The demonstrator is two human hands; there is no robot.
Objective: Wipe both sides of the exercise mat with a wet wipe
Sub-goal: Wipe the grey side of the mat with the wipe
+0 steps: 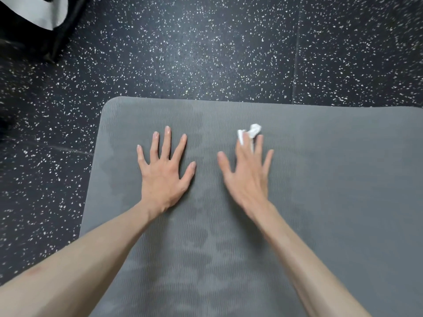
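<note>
Here, nearest first:
Forearms: two bare forearms come in from 7 and 5 o'clock and reach up the frame over the mat.
Exercise mat (320, 179): grey, finely ribbed, lying flat on the floor; it fills the lower and right part of the view, with its rounded corner at about 10 o'clock from the frame's middle. Darker, damp-looking patches run in a band up its middle and beside the left hand.
Left hand (163, 177): palm down, flat on the mat, fingers straight and spread wide apart, holding nothing; it sits a little toward 8 o'clock from the frame's middle.
Right hand (247, 177): also palm down over the mat, at about 3 o'clock from the left hand and apart from it; fingers stretched out and spread, the whole hand blurred. Its fingertips lie on the wipe, pressing it to the mat rather than curling round it.
Wet wipe (250, 132): white, crumpled, on the mat under the right hand's middle fingertips, sticking out past them toward 12 o'clock.
Floor (206, 53): black rubber tiles with white speckles, seams visible, round the mat from 8 to 2 o'clock.
Far corner: a black object with a white panel (34, 12) at 10 o'clock, blurred; I cannot tell what it is.
</note>
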